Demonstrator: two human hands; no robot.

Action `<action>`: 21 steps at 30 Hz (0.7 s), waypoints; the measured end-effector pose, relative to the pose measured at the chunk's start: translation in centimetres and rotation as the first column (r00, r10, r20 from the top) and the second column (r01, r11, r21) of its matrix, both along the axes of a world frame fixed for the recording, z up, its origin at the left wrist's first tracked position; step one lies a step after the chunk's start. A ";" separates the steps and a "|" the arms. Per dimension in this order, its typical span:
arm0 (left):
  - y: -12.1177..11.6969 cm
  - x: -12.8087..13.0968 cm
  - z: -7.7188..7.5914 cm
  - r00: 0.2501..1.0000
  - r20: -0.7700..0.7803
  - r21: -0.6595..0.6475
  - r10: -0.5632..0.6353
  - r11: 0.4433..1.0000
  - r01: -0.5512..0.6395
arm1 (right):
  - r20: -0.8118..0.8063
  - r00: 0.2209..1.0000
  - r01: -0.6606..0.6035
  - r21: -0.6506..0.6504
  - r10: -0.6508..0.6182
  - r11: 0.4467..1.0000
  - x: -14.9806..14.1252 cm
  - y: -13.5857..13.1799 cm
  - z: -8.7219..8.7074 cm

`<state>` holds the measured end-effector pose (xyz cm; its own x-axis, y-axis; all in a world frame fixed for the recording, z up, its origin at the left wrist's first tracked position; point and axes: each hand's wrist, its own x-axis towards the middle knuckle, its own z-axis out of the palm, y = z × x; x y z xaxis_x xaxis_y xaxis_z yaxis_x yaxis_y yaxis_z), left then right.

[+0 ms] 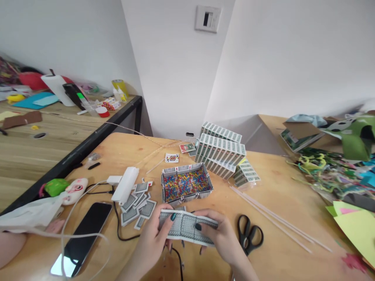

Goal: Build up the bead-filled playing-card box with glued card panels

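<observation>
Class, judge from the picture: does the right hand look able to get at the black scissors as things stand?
Probably yes: the black scissors lie close beside the right hand, handle end uncovered, though it would likely release the card strip first.

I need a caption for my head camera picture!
Left hand and right hand hold a patterned card strip by a colourful box.

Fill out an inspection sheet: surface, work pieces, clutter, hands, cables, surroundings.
Surface: wooden table, light brown.
Work pieces: card strip, held; card-walled box, multicoloured inside, beyond it.
Clutter: loose cards, phone, black scissors, stacked card blocks.
Hands: left hand and right hand both hold the card strip.
Cables: white cable lies across the phone; black cable runs beside the loose cards.
Surroundings: white wall, wall switch, second table at left.
</observation>
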<state>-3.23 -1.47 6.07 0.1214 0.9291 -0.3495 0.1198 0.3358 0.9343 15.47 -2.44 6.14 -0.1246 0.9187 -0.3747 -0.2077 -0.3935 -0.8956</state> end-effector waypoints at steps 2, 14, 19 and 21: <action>-0.2 0.0 -0.1 1.000 -0.005 -0.010 -0.020 1.000 0.020 | 0.008 1.000 -0.019 0.007 0.019 1.000 0.2 0.0 0.1; -2.0 1.5 1.3 0.993 -0.042 0.053 0.106 0.993 -0.104 | 0.143 0.988 -0.062 0.019 0.059 0.998 1.2 -0.4 0.0; -2.5 1.1 0.8 0.990 -0.101 0.063 0.101 0.994 -0.095 | 0.183 0.982 -0.043 -0.040 0.050 0.998 1.1 -0.5 -0.3; -2.6 0.8 0.9 0.988 -0.120 0.099 0.100 0.991 -0.088 | 0.214 0.975 -0.051 -0.015 0.053 0.999 1.1 -0.3 -0.3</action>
